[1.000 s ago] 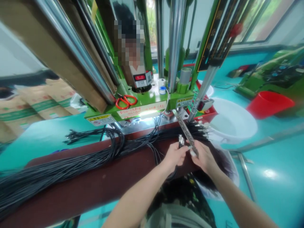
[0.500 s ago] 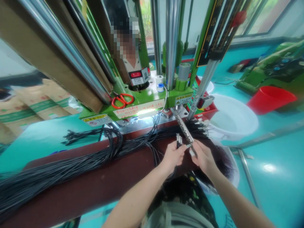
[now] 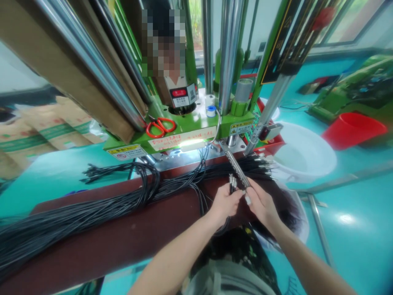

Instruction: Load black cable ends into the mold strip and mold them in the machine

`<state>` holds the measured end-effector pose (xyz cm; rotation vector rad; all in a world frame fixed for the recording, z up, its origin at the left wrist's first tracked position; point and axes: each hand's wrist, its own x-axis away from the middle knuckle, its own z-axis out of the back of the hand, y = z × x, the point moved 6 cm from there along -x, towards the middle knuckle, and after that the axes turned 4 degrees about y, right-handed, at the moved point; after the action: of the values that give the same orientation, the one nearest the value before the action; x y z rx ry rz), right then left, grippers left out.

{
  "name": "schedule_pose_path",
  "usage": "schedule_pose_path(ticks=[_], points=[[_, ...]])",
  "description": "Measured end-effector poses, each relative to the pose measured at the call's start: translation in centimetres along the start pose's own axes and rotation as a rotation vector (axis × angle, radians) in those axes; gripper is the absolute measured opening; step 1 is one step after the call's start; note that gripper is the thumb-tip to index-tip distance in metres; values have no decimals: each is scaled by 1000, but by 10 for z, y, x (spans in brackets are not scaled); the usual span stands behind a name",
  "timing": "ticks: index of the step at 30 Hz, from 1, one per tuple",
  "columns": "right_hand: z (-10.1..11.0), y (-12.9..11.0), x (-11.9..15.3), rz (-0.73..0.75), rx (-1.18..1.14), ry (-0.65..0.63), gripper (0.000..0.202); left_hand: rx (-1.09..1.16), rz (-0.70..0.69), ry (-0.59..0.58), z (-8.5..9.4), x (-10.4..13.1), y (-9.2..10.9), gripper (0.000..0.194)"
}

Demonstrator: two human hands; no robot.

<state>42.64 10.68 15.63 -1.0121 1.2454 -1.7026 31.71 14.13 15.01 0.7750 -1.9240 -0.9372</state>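
My left hand [image 3: 224, 205] is closed around a small bunch of black cables [image 3: 232, 183], their silvery ends pointing up past the fingers. In my right hand [image 3: 260, 203] is the near end of a long narrow metal bar [image 3: 237, 167] with a row of small fittings or slots along it. The bar slants away toward the machine's lower plate. Both hands are close together, the left fingertips by the bar's near end. A small whitish piece shows at the right fingers; I cannot tell what it is. Long black cables [image 3: 101, 211] lie across the brown bench [image 3: 132, 243].
A green press machine [image 3: 196, 129] with steel columns stands ahead, orange-handled scissors [image 3: 161, 127] on its ledge. At the right are a white tub [image 3: 319, 157] and a red bucket [image 3: 353, 131]. Paper sacks [image 3: 52, 131] stand at the left. A person is behind the machine.
The view has shifted slightly, so the machine sits a little farther right. My right hand has turned slightly on the bar; both hands keep their hold.
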Motion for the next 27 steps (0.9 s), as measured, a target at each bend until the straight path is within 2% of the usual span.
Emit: schedule_pose_path(ticks=[4,7,9,11,13,18,27], points=[[-1,0,1,-35,-78,21,46,-38,-75,-18,1,-1,3,31],[-1,4,1,-123,-240,53,43,-56,-196,74,7,-4,11,27],[2,7,2,-173,-303,93,43,-25,-225,138,11,-5,13,25],[4,9,2,-202,-335,125,43,0,-193,131,12,-7,13,26],[7,10,1,-221,-354,136,43,-8,-125,76,8,-7,11,26],[6,15,-2,-247,-372,83,44,-7,0,14,4,-6,9,24],[3,6,-4,-177,-339,-3,48,5,-27,56,6,-4,11,30]])
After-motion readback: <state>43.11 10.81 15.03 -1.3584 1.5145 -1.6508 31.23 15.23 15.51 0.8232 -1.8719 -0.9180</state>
